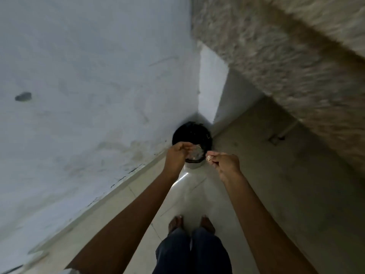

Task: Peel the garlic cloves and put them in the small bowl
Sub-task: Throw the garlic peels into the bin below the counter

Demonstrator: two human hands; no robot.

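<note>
Head view looks down on a pale blue-white painted wall [88, 95], left of a round black-lined waste bin [192, 133] that stands in the corner on the light tiled floor [256, 184]. To the bin's right runs a speckled grey stone desk [276, 56]. Over the bin's near rim the left hand [175, 155] grips a small clear round bowl [196, 154], tilted, its contents too blurred to tell. Just right of the bowl, the right hand [227, 165] pinches a pale garlic scrap [209, 158]; clove or skin, I cannot tell.
</note>
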